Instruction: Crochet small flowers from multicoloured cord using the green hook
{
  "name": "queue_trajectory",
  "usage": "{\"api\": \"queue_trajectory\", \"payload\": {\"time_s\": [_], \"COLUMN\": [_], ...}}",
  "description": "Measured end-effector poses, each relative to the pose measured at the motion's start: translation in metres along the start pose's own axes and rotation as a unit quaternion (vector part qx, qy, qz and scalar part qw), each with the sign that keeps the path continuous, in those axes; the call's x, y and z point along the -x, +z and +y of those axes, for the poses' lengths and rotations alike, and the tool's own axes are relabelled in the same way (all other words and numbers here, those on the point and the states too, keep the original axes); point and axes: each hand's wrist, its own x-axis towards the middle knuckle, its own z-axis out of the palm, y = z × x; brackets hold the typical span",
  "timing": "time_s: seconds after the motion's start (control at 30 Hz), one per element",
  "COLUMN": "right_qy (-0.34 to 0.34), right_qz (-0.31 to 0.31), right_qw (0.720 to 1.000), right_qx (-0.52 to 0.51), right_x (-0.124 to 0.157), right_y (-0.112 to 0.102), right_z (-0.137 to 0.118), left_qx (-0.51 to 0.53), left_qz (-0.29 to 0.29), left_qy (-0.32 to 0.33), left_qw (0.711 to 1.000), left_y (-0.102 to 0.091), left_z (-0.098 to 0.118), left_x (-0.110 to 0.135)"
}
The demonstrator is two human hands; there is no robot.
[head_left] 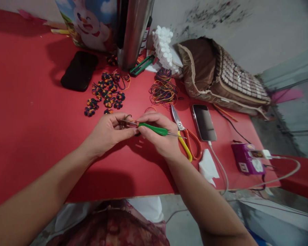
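Note:
My right hand (160,135) is closed around the green handle of a crochet hook (154,129), whose thin metal ends stick out on both sides. Its left end reaches over the fingers of my left hand (110,133). Pinched in that hand is a small bit of dark and orange cord (128,122), mostly hidden by the fingers. Just beyond my hands lie several small knotted cord flowers (107,90) in dark blue, orange and red. A loose bundle of the same coloured cord (164,90) rests behind my right hand.
Scissors (181,126) with red and yellow handles lie right of my right hand, near a charging phone (204,122) and crumpled white paper (208,167). A black phone (79,71), metal post (136,34), brown bag (220,71) and purple power box (243,159) stand around the red table (36,136).

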Motion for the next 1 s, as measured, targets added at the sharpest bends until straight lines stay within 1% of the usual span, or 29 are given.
{"api": "queue_trajectory", "payload": {"time_s": [0.07, 0.17, 0.27, 0.43, 0.5, 0.67, 0.83, 1.0], "right_qy": [-0.004, 0.015, 0.022, -0.013, -0.012, 0.006, -0.022, -0.026], "right_qz": [0.008, 0.020, 0.022, 0.018, 0.019, 0.037, 0.037, 0.034], "right_qw": [1.000, 1.000, 0.999, 1.000, 1.000, 0.999, 0.999, 0.999], "right_qx": [-0.004, -0.017, -0.010, 0.002, -0.004, -0.012, -0.017, 0.001], "right_x": [0.0010, 0.0028, 0.0033, 0.0030, 0.0034, 0.0046, 0.0037, 0.0039], "right_y": [-0.0001, -0.0015, -0.0022, 0.0013, 0.0029, 0.0029, 0.0023, 0.0044], "right_z": [-0.0003, 0.0011, 0.0030, 0.0057, 0.0064, 0.0054, 0.0045, 0.0059], "left_qx": [0.005, 0.012, 0.028, 0.030, 0.026, 0.044, 0.069, 0.092], "left_qz": [0.018, 0.041, 0.040, 0.035, 0.031, 0.023, 0.045, 0.056], "left_qy": [0.016, 0.026, 0.027, 0.042, 0.049, 0.023, 0.021, 0.007], "left_qw": [1.000, 0.999, 0.998, 0.998, 0.998, 0.999, 0.996, 0.994], "left_y": [-0.0006, -0.0020, -0.0027, -0.0026, -0.0027, -0.0017, 0.0008, -0.0006], "left_z": [-0.0003, -0.0005, -0.0011, -0.0040, -0.0048, -0.0020, 0.0016, -0.0011], "left_x": [-0.0005, -0.0010, -0.0014, -0.0023, -0.0024, -0.0003, -0.0004, -0.0022]}}
